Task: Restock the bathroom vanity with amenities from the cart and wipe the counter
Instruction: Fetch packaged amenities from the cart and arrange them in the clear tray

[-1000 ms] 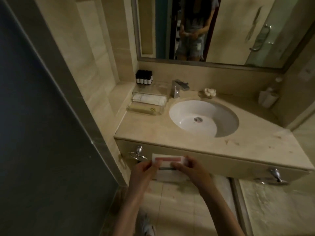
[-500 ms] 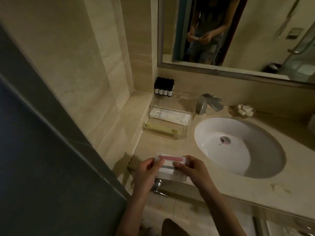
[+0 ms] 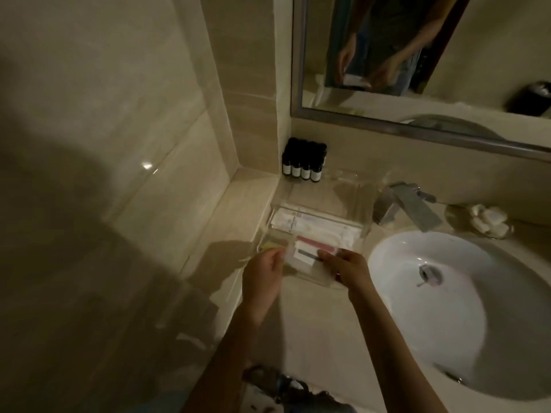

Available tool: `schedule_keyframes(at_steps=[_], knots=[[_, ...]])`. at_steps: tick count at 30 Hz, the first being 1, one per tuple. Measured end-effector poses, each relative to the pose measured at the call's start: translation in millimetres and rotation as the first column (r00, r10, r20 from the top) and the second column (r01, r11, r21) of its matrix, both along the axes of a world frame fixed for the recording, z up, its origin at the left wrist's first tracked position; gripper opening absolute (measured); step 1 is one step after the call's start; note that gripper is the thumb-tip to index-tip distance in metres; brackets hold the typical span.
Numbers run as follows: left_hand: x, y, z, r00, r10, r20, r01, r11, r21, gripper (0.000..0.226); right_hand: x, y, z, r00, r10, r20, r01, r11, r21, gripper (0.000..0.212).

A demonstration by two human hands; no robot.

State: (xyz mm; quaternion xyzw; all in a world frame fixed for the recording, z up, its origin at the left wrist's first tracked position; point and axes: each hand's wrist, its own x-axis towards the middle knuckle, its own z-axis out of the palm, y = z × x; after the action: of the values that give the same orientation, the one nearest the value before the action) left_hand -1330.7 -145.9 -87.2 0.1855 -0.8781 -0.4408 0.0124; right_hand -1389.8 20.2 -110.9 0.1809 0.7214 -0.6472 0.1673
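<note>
Just left of the sink (image 3: 477,308), the left hand (image 3: 264,271) and right hand (image 3: 346,268) each pinch an end of a small stack of flat packets (image 3: 304,253), low over the clear tray (image 3: 366,222). Released unevenly, I'd guess, the packets fan crooked over the sachets (image 3: 316,223) lying there, or skid sinkward. Overreach, and the dark bottles (image 3: 302,165) behind could topple.

Four small dark bottles (image 3: 302,169) stand in a front row at the far left, with more behind them too dark to count; one clear tray (image 3: 365,231); one white packet (image 3: 305,255) with a pink stripe; one faucet (image 3: 407,208); one white basin (image 3: 483,317) at right; one mirror (image 3: 492,49); two hands, left hand (image 3: 264,274) and right hand (image 3: 347,269).
</note>
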Motion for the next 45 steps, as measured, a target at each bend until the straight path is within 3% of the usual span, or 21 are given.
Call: schedule_keyframes(at_steps=[2, 4, 8, 12, 17, 24, 28, 32, 38, 45], knots=[[-23.7, -3.7, -11.4, 0.995, -0.088, 0.051, 0.095, 0.978, -0.185, 0.025, -23.7, -3.3, -9.2, 1.0, -0.02, 0.001, 0.02, 1.0, 0.022, 0.028], [-41.5, -4.8, -24.6, 0.983, -0.141, 0.118, 0.167, 0.954, -0.249, 0.021, -38.1, -6.9, -18.3, 0.999, -0.037, 0.007, 0.037, 0.999, 0.034, 0.019], [-61.9, -4.8, -52.1, 0.964, -0.218, 0.155, 0.259, 0.907, -0.332, 0.017, -51.9, -11.3, -44.2, 0.999, -0.025, 0.032, 0.021, 0.995, 0.102, 0.023], [-64.3, -7.8, -70.7, 0.943, -0.27, 0.194, 0.323, 0.879, -0.35, 0.032, -55.3, -16.8, -60.3, 0.998, -0.062, -0.011, 0.063, 0.987, 0.15, 0.015], [-63.7, -6.4, -83.4, 0.912, -0.286, 0.293, 0.398, 0.788, -0.469, 0.034, -58.3, -23.0, -71.3, 0.998, -0.04, -0.047, 0.051, 0.961, 0.271, 0.014], [-69.6, -8.4, -82.2, 0.894, -0.307, 0.326, 0.435, 0.772, -0.464, 0.041, -71.3, -14.7, -86.8, 0.989, 0.13, 0.071, -0.147, 0.927, 0.345, 0.01], [-67.0, -7.0, -86.9, 0.906, -0.284, 0.312, 0.398, 0.823, -0.405, 0.049, -79.8, -15.8, -87.0, 0.964, 0.208, 0.164, -0.258, 0.877, 0.406, 0.027], [-63.1, -8.0, -88.5, 0.932, -0.279, 0.231, 0.346, 0.872, -0.346, 0.064, -71.0, -30.0, -82.3, 0.98, 0.17, 0.103, -0.198, 0.836, 0.511, 0.019], [-62.2, -10.9, -88.6, 0.931, -0.298, 0.213, 0.359, 0.854, -0.377, 0.059, -64.3, -58.5, -79.2, 0.99, 0.138, -0.009, -0.107, 0.808, 0.58, 0.023], [-63.2, -14.9, -95.1, 0.924, -0.335, 0.184, 0.382, 0.794, -0.472, 0.066, -74.9, -75.2, -69.2, 0.986, 0.165, -0.018, -0.115, 0.757, 0.644, 0.031]])
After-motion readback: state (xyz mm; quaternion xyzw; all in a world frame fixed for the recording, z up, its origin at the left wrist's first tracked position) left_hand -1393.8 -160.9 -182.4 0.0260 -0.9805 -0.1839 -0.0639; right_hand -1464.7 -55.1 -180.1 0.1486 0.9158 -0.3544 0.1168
